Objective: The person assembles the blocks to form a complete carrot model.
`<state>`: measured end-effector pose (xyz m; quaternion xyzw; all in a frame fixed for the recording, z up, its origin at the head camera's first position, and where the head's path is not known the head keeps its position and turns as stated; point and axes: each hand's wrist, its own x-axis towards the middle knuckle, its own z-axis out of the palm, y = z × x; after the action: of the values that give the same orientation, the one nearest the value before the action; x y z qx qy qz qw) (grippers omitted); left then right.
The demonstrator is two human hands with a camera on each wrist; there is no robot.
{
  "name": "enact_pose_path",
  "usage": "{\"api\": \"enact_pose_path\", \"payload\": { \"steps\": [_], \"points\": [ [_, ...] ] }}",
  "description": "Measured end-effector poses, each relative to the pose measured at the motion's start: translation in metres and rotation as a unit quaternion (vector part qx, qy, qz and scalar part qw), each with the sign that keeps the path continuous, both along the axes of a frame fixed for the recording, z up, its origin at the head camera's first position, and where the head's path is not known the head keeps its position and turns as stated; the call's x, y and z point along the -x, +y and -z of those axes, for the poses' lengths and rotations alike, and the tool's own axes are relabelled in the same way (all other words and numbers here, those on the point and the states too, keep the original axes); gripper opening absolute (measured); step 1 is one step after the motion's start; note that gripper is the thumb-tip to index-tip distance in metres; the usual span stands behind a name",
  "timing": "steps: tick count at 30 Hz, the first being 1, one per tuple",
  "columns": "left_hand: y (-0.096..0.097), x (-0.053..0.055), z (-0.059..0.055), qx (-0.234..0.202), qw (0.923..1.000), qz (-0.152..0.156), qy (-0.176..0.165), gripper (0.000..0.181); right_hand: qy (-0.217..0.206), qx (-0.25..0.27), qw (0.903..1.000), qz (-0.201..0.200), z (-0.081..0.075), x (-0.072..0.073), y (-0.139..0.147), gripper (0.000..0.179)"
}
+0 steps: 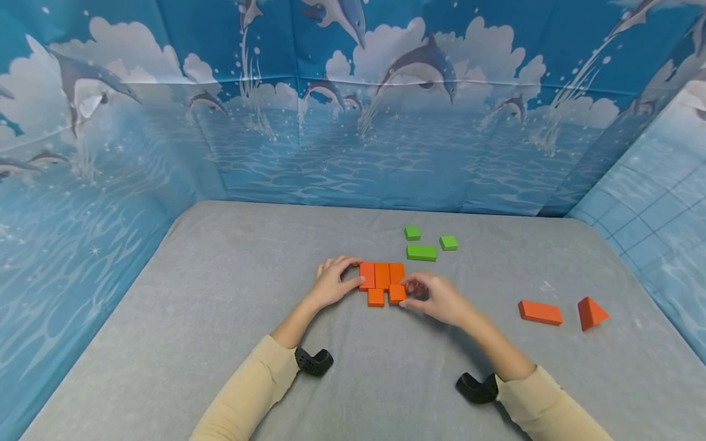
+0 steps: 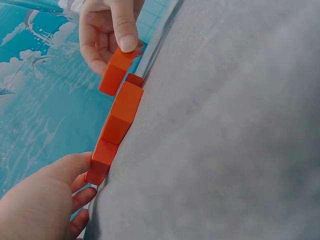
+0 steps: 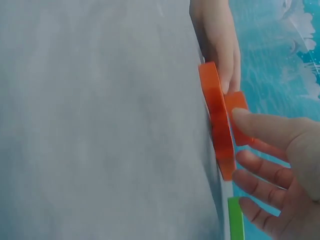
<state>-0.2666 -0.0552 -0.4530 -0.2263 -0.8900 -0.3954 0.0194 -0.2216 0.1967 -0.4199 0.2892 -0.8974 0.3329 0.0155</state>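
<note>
- Right hand [image 1: 436, 297]: grip narrowed to a pinch, thumb and fingers on a small orange block [image 1: 396, 294]
- Small orange block: held just above the desk [image 1: 220, 367], near the right end of the orange row
- Left hand [image 1: 333, 282]: grip loose, thumb and fingers touching the row's left end, nothing lifted
- Orange row [image 1: 382, 275]: three longer blocks side by side, touching
- Second small block [image 1: 376, 297]: against the row's near side
- Long green block [image 1: 421, 253] and two square green ones [image 1: 412, 233] [image 1: 449, 242]: beyond the row, right of it
- Orange bar [image 1: 540, 313] and orange wedge [image 1: 592, 313]: well apart, far right
- Black wrist mounts [image 1: 314, 362] [image 1: 477, 388] below beige sleeves [image 1: 248, 392]
- Dolphin backdrop [image 1: 353, 153] behind gray desk cover
</note>
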Motion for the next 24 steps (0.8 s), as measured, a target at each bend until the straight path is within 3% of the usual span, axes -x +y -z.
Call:
{"api": "enact_pose_path", "payload": {
  "steps": [24],
  "points": [
    [0.001,0.000,0.000,0.002,1.0000,-0.003,0.002,0.040,0.074,-0.079,0.9935,0.034,0.006,-0.005,-0.013,0.032]
  ]
}}
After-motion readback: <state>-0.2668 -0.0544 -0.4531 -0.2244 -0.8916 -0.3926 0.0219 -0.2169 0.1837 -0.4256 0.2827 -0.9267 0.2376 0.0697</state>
